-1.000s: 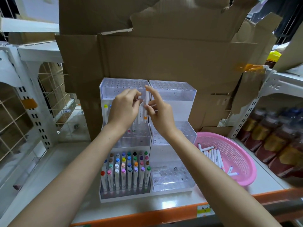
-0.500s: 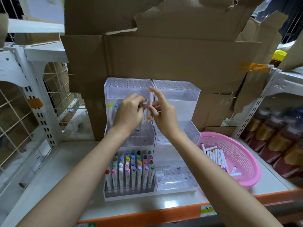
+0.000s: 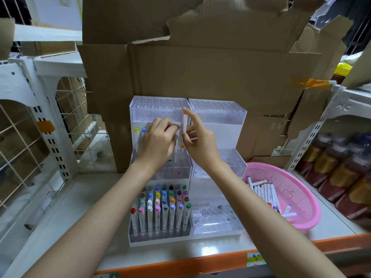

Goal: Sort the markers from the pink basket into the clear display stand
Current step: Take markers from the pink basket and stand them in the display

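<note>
Head camera: a person's right hand pinches a white-barrelled, orange-capped marker between thumb and raised forefinger. It holds the marker upright over the middle tier of the left column of the clear acrylic stepped display stand. The left hand sits just beside it, fingers curled together at the barrel. Whether they grip this marker or another white barrel beneath cannot be told.

Yellow- and blue-capped markers stand at that tier's far-left edge. The near tier below is packed with rows of coloured-cap markers. To the right, the round pink plastic mesh basket holds a loose heap of white markers, so the job appears well short of done.

The step in hand looks like seating this marker in a socket. Doing it well likely means holding the barrel plumb, letting the left hand guide the lower tip to an open hole, and pressing straight down. A tilt could knock neighbours or jam in the perforated top.

Brown cardboard sheets back the stand, which sits on a white shelf with an orange front edge.
</note>
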`<state>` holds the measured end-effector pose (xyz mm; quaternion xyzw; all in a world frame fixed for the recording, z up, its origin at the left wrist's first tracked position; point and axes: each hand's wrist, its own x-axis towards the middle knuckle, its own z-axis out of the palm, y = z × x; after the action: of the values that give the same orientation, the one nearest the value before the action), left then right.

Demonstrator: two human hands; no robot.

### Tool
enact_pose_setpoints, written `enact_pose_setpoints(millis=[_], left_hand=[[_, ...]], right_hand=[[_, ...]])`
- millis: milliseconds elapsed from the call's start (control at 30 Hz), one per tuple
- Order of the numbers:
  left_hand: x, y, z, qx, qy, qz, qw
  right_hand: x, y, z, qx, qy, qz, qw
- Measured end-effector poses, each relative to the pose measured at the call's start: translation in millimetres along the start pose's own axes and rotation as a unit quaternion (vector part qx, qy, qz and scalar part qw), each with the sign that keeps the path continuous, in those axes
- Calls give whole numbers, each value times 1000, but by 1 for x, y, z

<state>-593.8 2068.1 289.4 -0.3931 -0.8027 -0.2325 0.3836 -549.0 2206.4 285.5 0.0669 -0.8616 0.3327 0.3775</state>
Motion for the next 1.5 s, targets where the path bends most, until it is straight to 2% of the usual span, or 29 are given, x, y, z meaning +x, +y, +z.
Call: enact_pose_setpoints(millis=[300, 867, 1033, 1267, 1500], left_hand=[[-9, -6, -6, 31, -12, 29, 999], [-13, -6, -6, 14, -12, 6, 1000], [-13, -6, -5, 12, -11, 5, 1000], [-17, -7, -5, 19, -32, 7, 999], [-17, -7, -5, 25, -43, 2, 999]], right_hand=[[0, 1, 1, -31, 7, -3, 999], [0, 2, -3, -53, -19, 2, 998], [-3, 3, -1, -83, -52, -5, 995], [-5, 9, -3, -75, 6, -38, 996], [-1, 8, -4, -72, -11, -19, 997]])
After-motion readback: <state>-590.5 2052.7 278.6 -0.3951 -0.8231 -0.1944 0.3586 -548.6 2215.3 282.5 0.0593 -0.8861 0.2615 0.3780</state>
